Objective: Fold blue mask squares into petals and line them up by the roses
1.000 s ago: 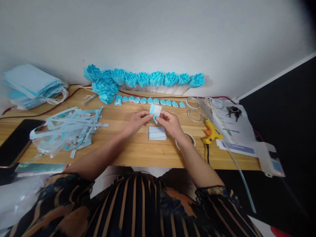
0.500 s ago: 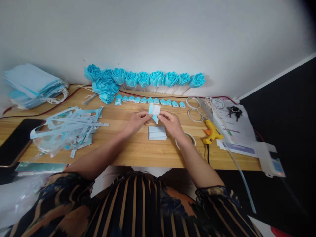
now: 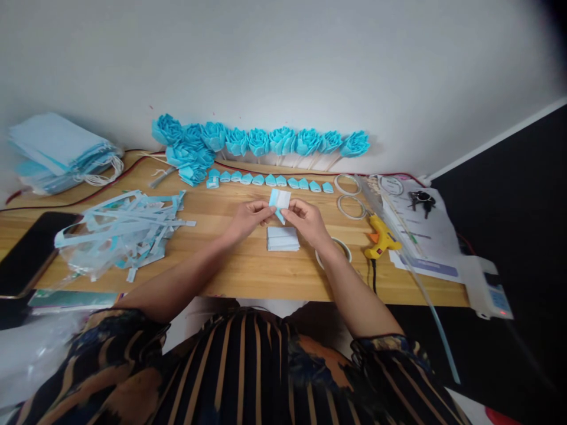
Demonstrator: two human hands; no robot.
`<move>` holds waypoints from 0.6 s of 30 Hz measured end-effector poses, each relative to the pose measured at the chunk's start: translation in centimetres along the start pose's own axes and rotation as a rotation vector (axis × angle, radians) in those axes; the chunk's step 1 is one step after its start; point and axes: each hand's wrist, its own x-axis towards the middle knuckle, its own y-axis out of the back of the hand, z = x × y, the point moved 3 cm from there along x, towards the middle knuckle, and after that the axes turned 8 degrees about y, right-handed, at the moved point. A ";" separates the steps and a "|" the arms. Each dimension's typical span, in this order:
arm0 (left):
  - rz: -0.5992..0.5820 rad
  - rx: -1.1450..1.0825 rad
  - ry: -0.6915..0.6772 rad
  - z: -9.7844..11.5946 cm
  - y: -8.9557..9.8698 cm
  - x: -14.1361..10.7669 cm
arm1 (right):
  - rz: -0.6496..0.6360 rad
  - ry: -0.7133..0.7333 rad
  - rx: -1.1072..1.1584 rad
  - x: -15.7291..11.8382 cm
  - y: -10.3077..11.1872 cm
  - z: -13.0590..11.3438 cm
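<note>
Between my two hands is a small piece of blue-and-white fabric (image 3: 280, 199), partly folded, with a blue flap pointing down. My left hand (image 3: 250, 219) pinches its left edge between thumb and fingers. On the other side, my right hand (image 3: 306, 221) grips the right edge the same way. Just below, a stack of pale fabric pieces (image 3: 283, 239) lies on the wooden table (image 3: 239, 271). Beyond my hands runs a row of small folded blue petals (image 3: 270, 180).
Blue fabric flowers (image 3: 282, 140) on sticks line the wall. At left are cut strips (image 3: 124, 230), a phone (image 3: 35, 251) and a stack of face masks (image 3: 62, 147). Tape rolls (image 3: 351, 207), a yellow glue gun (image 3: 380, 239), papers (image 3: 436, 236) and keys (image 3: 422, 202) lie at right.
The fabric piece has tilted slightly and shifted a little to the right in my fingers. My right thumb has moved lower on it. Both hands still hold it.
</note>
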 end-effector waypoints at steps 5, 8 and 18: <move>0.007 -0.044 -0.011 -0.2 0.0 0.1 | 0.033 0.012 -0.016 0.0 0.1 0.2; 0.003 -0.077 -0.009 -0.2 0.0 0.1 | 0.038 0.016 -0.012 0.0 0.1 0.2; -0.041 0.053 0.018 -0.1 -0.1 0.1 | 0.031 0.018 0.044 0.1 0.1 0.3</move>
